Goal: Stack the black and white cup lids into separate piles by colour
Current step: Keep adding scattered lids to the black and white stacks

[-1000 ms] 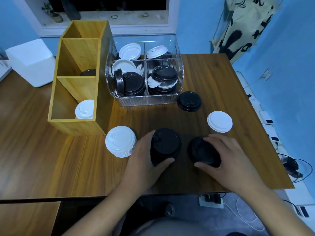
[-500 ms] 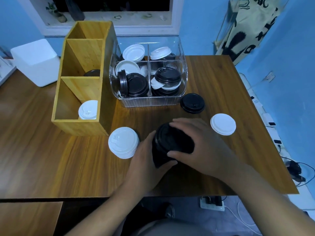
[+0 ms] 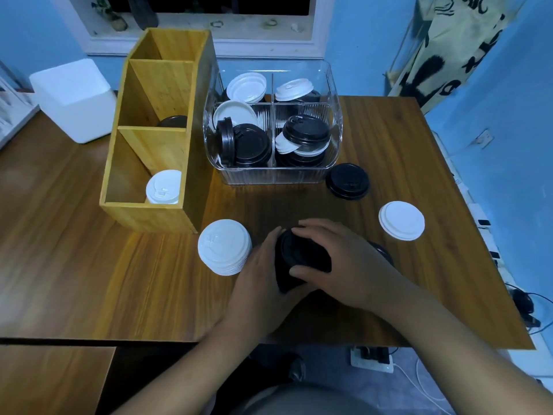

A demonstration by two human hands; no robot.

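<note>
A stack of black lids (image 3: 299,262) stands near the table's front edge. My left hand (image 3: 257,283) grips its left side, thumb in front. My right hand (image 3: 344,265) lies over the top of the stack, fingers and thumb curled round the topmost black lid, which sits on the pile. A stack of white lids (image 3: 224,250) stands just left of my left hand. One loose white lid (image 3: 401,220) and one loose black lid (image 3: 347,181) lie on the table to the right. A dark rim (image 3: 384,252) peeks out behind my right hand.
A clear bin (image 3: 272,176) at the back holds several mixed black and white lids. Left of it is a wooden organiser (image 3: 149,212) with a white lid (image 3: 164,187) in front and a black one (image 3: 173,121) behind. A white box (image 3: 74,97) sits far left.
My right hand has carried a black lid from the table on the right over onto the black stack. My left hand has kept its hold on the stack.
</note>
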